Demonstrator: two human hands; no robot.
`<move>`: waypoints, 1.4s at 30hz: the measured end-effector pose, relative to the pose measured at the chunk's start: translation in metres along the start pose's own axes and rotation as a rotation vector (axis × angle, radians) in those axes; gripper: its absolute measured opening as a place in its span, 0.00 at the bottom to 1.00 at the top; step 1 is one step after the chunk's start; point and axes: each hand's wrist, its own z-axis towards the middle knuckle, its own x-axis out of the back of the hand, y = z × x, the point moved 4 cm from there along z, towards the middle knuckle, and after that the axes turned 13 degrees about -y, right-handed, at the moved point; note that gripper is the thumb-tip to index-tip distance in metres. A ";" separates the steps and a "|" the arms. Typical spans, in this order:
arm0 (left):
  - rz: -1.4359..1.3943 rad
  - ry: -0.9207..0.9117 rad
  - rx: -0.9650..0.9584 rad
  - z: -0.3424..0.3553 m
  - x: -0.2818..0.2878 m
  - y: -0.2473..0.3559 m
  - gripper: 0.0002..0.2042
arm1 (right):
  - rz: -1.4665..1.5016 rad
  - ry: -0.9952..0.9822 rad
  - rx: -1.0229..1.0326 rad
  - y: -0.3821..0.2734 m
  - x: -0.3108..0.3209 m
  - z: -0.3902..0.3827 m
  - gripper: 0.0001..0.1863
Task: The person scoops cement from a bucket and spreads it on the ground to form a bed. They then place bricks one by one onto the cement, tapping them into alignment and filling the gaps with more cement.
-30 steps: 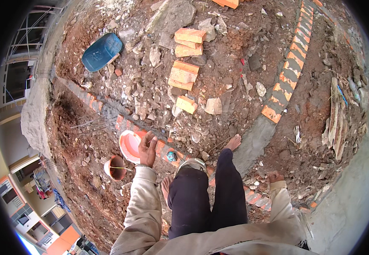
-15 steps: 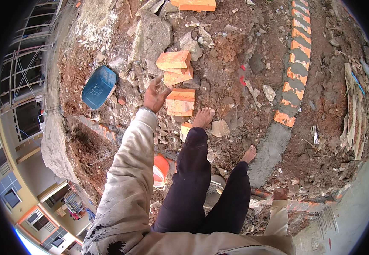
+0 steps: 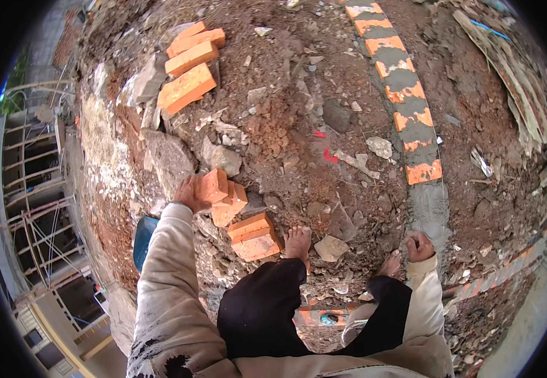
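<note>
My left hand [image 3: 190,194] is closed on the left end of an orange brick [image 3: 213,186]. That brick lies on top of other bricks [image 3: 230,208] in a small stack on the rubble. Just nearer to me, another small group of orange bricks [image 3: 256,237] rests beside my left foot. My right hand [image 3: 419,246] is curled into a loose fist over the grey mortar strip, near my right foot, and nothing shows in it.
A mortared course of bricks [image 3: 423,171] runs away on the right, with bare mortar [image 3: 429,208] at its near end. Several loose bricks [image 3: 188,87] lie far left. A blue basin [image 3: 142,242] is partly hidden by my left sleeve. Old planks [image 3: 506,82] lie far right.
My left hand has gone from hovering beside the stack to gripping its top brick. My right hand has come forward over the mortar strip. The view has turned and shifted.
</note>
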 end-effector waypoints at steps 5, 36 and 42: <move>-0.411 0.126 -0.179 -0.049 0.028 0.072 0.35 | 0.147 -0.030 0.002 -0.052 -0.039 -0.006 0.13; -0.517 -0.308 -1.166 -0.016 -0.094 0.369 0.22 | -0.469 0.637 -1.015 0.246 -0.018 0.157 0.44; -0.590 -0.304 -1.111 -0.011 -0.091 0.369 0.21 | -0.432 0.568 -1.006 0.233 -0.023 0.182 0.41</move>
